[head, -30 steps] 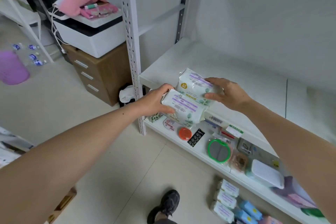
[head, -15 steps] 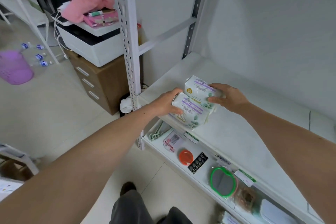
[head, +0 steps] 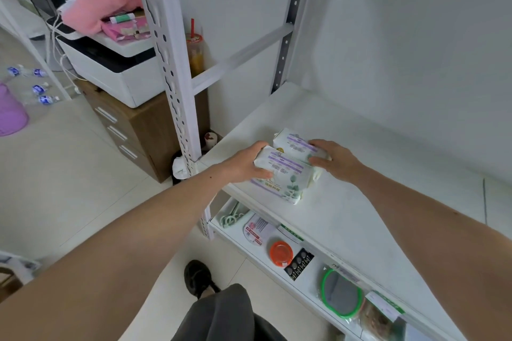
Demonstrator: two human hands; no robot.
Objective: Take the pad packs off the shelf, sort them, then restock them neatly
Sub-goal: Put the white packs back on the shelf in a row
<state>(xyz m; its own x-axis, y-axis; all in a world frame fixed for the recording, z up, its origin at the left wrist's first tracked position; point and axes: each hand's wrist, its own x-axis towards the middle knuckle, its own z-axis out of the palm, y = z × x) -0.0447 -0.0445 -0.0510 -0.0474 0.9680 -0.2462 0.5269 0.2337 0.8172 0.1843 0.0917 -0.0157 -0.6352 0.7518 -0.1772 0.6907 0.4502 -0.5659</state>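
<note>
We see a bright, even scene under soft, diffuse light that throws only faint shadows beneath the pad packs (head: 288, 171) and along the shelf (head: 346, 219), with a broad grey shading across the wall (head: 401, 36). The wide-angle lens bends the shelf post (head: 171, 69) and stretches the forearms toward the lower corners. Detail is slightly soft throughout, perhaps from motion or compression, so the print on the packs is unreadable and the lower right edge smears.
</note>
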